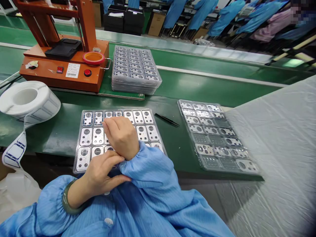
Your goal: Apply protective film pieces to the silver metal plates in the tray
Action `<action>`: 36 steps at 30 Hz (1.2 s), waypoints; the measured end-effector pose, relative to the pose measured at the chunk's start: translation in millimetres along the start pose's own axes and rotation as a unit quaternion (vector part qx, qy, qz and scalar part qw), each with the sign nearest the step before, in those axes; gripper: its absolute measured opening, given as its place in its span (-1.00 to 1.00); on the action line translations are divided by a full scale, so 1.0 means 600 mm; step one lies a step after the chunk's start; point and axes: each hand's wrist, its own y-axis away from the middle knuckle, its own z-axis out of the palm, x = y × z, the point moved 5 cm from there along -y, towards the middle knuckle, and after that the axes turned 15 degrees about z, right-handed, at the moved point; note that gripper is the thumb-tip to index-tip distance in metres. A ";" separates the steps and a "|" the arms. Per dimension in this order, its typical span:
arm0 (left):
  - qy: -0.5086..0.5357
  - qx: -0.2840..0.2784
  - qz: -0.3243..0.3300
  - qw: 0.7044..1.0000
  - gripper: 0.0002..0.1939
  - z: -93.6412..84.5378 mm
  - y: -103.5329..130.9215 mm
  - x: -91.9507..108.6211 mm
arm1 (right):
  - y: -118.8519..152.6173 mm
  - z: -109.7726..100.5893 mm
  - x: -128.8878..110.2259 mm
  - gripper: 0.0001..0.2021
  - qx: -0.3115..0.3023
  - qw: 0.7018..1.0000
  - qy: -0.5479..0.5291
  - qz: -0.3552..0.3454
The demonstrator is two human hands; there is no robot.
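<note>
My right hand (122,135) is over a clear plastic tray (78,140) of silvery metal plates with round holes, fingers curled together and pointing down. Its fingertips hide whatever may be between them. My left hand (100,172) grips the blue sleeve cuff (130,165) at my right wrist, thumb below and fingers above. Some plates in the tray's far row, such as the corner plate (87,118), carry blue-edged film. Black tweezers (167,120) lie just right of the tray.
At left stands a roll of film labels (37,102), its strip hanging down. Behind are an orange press (64,74) and a stack of filled trays (135,84). A partly filled tray (212,141) lies right, beside a plastic-covered surface (278,131). People in blue sit beyond.
</note>
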 end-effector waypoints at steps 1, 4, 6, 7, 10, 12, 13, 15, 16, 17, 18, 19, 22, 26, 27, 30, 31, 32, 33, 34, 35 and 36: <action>-0.006 -0.007 0.016 1.000 -0.75 0.002 -0.002 0.003 | 0.002 0.000 -0.004 -0.76 0.005 0.999 0.025 -0.023; -0.018 -0.002 0.051 0.999 -0.80 0.005 -0.009 0.013 | 0.009 0.005 -0.014 -0.76 0.000 0.994 0.077 -0.080; -0.027 0.012 0.070 0.997 -0.83 0.006 -0.018 0.022 | 0.011 0.013 -0.021 -0.76 -0.017 0.989 0.097 -0.111; -0.037 0.016 0.073 0.997 -0.84 0.008 -0.024 0.027 | 0.013 0.018 -0.026 -0.76 -0.024 0.985 0.100 -0.135; -0.065 0.011 0.058 0.996 -0.82 0.016 -0.040 0.038 | 0.020 0.031 -0.047 -0.73 -0.040 0.963 0.091 -0.251; -0.060 0.015 0.049 0.997 -0.79 0.016 -0.048 0.044 | 0.024 0.031 -0.052 -0.72 -0.048 0.949 0.077 -0.303; -0.054 0.026 0.045 0.997 -0.76 0.011 -0.049 0.045 | 0.023 0.027 -0.048 -0.72 -0.053 0.951 0.067 -0.298; -0.054 0.063 0.032 0.996 -0.70 -0.009 -0.045 0.040 | 0.018 0.011 -0.027 -0.75 -0.065 0.972 0.032 -0.223; -0.064 0.085 0.019 0.994 -0.68 -0.022 -0.038 0.034 | 0.016 0.000 -0.011 -0.79 -0.071 0.984 -0.003 -0.165; -0.082 0.108 0.000 0.991 -0.68 -0.037 -0.029 0.025 | 0.015 -0.012 0.007 -0.84 -0.075 0.991 -0.047 -0.103; -0.107 0.130 -0.023 0.985 -0.70 -0.054 -0.017 0.014 | 0.016 -0.024 0.026 -0.88 -0.081 0.991 -0.097 -0.043; -0.139 0.152 -0.050 0.977 -0.71 -0.073 -0.002 0.000 | 0.019 -0.030 0.042 -0.91 -0.111 0.985 -0.135 0.003; -0.284 0.210 -0.132 0.926 -0.75 -0.137 0.060 -0.043 | 0.027 -0.039 0.072 -0.88 -0.183 0.960 -0.199 0.066; -0.482 0.284 -0.219 0.799 -0.81 -0.235 0.168 -0.086 | 0.025 -0.034 0.050 -0.85 -0.226 0.949 -0.218 -0.028; -0.503 0.294 -0.257 0.771 -0.82 -0.259 0.199 -0.097 | 0.024 -0.029 0.039 -0.87 -0.226 0.948 -0.216 -0.051; -0.524 0.349 -0.375 0.680 -0.71 -0.317 0.297 -0.117 | 0.023 -0.001 0.004 -0.92 -0.250 0.941 -0.213 -0.087; -0.523 0.357 -0.393 0.667 -0.67 -0.329 0.323 -0.120 | 0.025 0.010 -0.009 -0.91 -0.265 0.936 -0.213 -0.096; -0.520 0.362 -0.405 0.659 -0.64 -0.338 0.344 -0.121 | 0.028 0.021 -0.021 -0.91 -0.278 0.931 -0.213 -0.104; -0.513 0.363 -0.416 0.658 -0.62 -0.342 0.361 -0.121 | 0.031 0.031 -0.034 -0.90 -0.288 0.927 -0.213 -0.112; -0.505 0.357 -0.420 0.664 -0.61 -0.344 0.371 -0.122 | 0.034 0.040 -0.047 -0.89 -0.292 0.925 -0.214 -0.117; -0.496 0.347 -0.421 0.676 -0.60 -0.344 0.375 -0.124 | 0.036 0.048 -0.059 -0.88 -0.296 0.923 -0.215 -0.121; -0.487 0.332 -0.418 0.691 -0.60 -0.343 0.372 -0.126 | 0.038 0.055 -0.071 -0.87 -0.298 0.921 -0.215 -0.126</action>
